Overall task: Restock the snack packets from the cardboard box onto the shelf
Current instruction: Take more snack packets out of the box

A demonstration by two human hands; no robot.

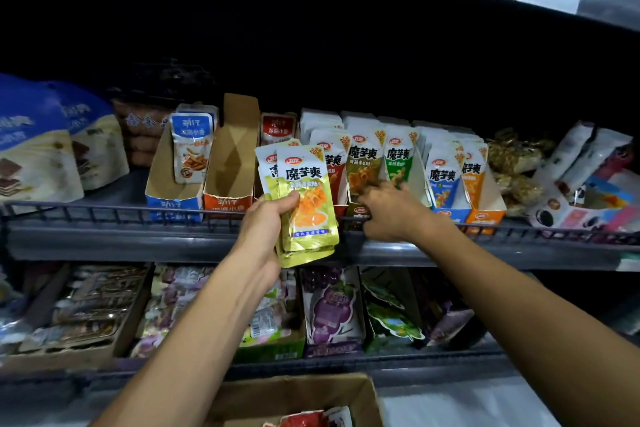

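Observation:
My left hand (pixel 266 222) grips a stack of gold and white snack packets (pixel 304 198) in front of the middle shelf's rail (pixel 121 210). My right hand (pixel 388 211) reaches into the display tray with the olive-gold packets (pixel 362 163), fingers at their lower edge; whether it pinches one is hidden. Beside them stand green packets (pixel 400 158), blue packets (pixel 443 173) and orange packets (pixel 472 172). The cardboard box (pixel 360 392) sits at the bottom, with red and white packets (pixel 311 419) inside.
An open empty orange display carton (pixel 230 163) and a blue carton (pixel 173 184) stand left of my left hand. Large blue bags (pixel 38 146) fill the far left. The lower shelf holds purple grape packs (pixel 332 305) and other snacks. Mixed packets (pixel 581 191) lie at right.

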